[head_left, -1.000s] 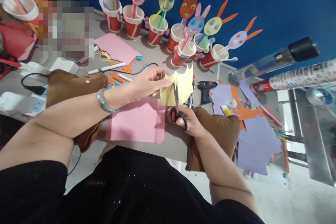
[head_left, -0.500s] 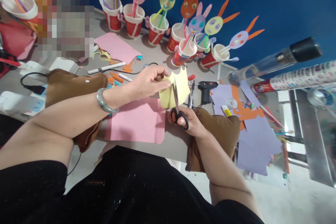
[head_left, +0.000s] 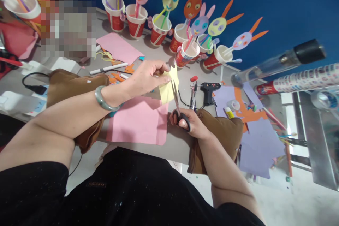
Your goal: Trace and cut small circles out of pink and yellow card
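My left hand pinches a piece of yellow paper by its upper left part. The paper's top edge is jagged, with cut-out curves. In my right hand are scissors with black handles, my fingers through the loops and the blades pointing up. The blades look slightly apart, close against the paper's front; whether they are cutting into it I cannot tell. Below both hands a sheet of pink paper lies on the table.
Red paper cups with rabbit faces on straws line the blue wall. A black glue gun and pens lie right of the scissors. Brown cushions flank the pink sheet. Purple paper and stacked cups are at the right.
My left hand has shifted slightly left and turned the yellow paper, which now shows narrower. The scissors have tilted a little left, while my right hand stays nearly in place.
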A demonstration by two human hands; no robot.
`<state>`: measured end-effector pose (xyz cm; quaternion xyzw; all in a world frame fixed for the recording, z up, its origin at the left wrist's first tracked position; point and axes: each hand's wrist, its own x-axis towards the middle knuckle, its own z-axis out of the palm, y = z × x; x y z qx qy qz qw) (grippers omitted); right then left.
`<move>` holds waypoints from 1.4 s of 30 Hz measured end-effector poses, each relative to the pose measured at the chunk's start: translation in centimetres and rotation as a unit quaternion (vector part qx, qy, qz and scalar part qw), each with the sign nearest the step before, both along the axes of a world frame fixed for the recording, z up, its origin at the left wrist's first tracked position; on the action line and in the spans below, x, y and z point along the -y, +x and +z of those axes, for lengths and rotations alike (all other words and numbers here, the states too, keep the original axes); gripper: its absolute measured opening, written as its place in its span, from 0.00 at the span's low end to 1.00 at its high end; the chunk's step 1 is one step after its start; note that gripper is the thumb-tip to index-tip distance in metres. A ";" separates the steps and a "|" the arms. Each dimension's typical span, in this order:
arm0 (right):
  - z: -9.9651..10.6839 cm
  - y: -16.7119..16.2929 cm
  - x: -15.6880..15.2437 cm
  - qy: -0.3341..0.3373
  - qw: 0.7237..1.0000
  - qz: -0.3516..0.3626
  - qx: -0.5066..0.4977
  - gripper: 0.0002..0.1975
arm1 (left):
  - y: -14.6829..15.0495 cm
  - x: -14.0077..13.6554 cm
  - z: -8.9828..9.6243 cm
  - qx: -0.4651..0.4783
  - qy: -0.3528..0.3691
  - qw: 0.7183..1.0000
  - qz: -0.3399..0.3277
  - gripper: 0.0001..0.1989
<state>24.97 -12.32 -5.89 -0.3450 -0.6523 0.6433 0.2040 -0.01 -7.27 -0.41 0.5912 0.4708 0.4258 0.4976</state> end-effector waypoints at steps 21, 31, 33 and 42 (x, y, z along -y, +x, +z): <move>0.0 -0.9 0.0 0.042 0.992 -0.027 0.116 0.35 | 0.3 0.2 -0.7 0.091 -0.060 0.992 -0.060 0.08; 1.8 1.7 -1.0 0.065 0.994 -0.012 0.083 0.35 | -0.1 -0.4 -0.2 0.081 -0.054 0.995 -0.009 0.06; 1.9 1.6 -1.0 0.062 0.996 -0.010 0.067 0.36 | 0.0 -0.3 -0.2 0.077 -0.058 0.995 -0.031 0.06; 2.3 1.1 -0.8 0.031 0.998 0.040 0.034 0.35 | 0.0 0.0 0.1 0.088 -0.074 0.991 -0.062 0.08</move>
